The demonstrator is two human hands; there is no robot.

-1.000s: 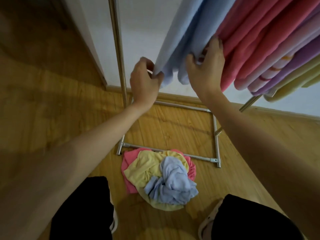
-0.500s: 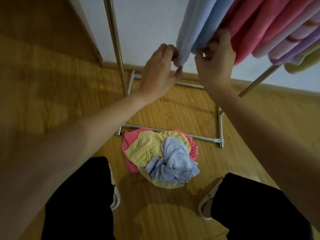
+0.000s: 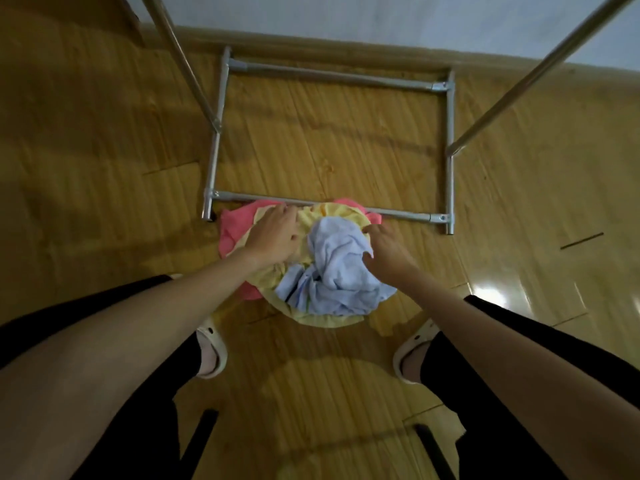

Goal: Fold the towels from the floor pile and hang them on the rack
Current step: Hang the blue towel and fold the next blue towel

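Observation:
A pile of towels lies on the wooden floor against the rack's front bar. A crumpled blue towel is on top, with a yellow towel under it and a pink towel at the bottom left. My left hand rests with bent fingers on the yellow towel, left of the blue one; whether it grips is hidden. My right hand digs its fingers into the blue towel's right edge. Only the metal base and two slanted uprights of the rack show; the hung towels are out of view.
My feet in white slippers stand just behind the pile, legs in black. A white wall with a wooden skirting board runs behind the rack base. Bare wooden floor spreads left and right.
Both hands have left the blue towel hanging on the rack and come down to the floor pile. The view has tipped down, so the hung towels are gone from sight.

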